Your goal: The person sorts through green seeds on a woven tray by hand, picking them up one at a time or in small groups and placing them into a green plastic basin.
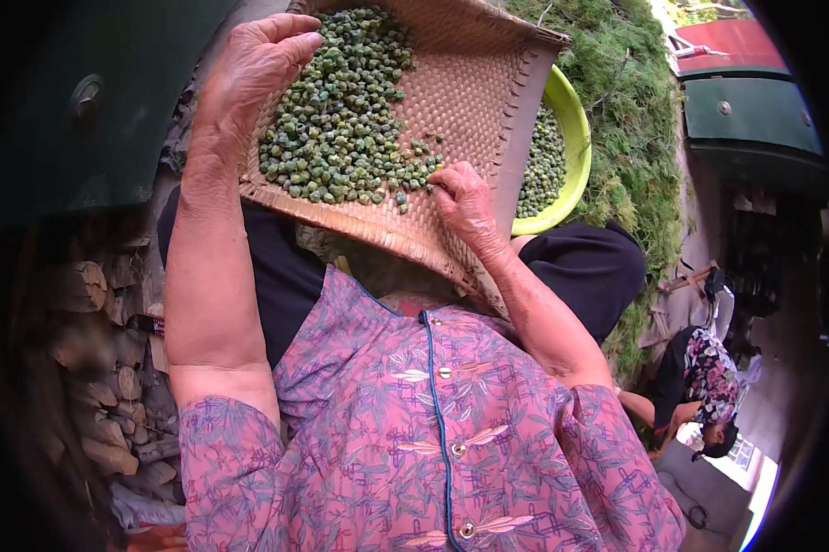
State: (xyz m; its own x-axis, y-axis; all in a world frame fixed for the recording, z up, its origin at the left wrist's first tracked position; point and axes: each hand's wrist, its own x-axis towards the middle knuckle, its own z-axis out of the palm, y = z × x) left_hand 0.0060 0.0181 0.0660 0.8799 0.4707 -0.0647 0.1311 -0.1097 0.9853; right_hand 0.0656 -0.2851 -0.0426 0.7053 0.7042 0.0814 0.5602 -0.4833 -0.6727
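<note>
A woven tray [460, 92] rests across the lap, with a heap of small round green pods [341, 129] on its left half. At the tray's upper left edge is my left hand [262, 60], its fingers closed together over the border of the heap; what they hold, if anything, is hidden. My right hand [465, 204] has its fingertips pinched at the right end of a thin spread of pods; the thing between them is too small to name. Beside the tray, partly under its right edge, stands a yellow-green basin [575, 152] holding more green pods [541, 161].
Leafy green cuttings [630, 147] cover the ground on the right. Chopped firewood [111, 396] is stacked at the lower left. A dark green panel [28, 110] fills the upper left. Another person [704, 382] in a flowered top is at the lower right.
</note>
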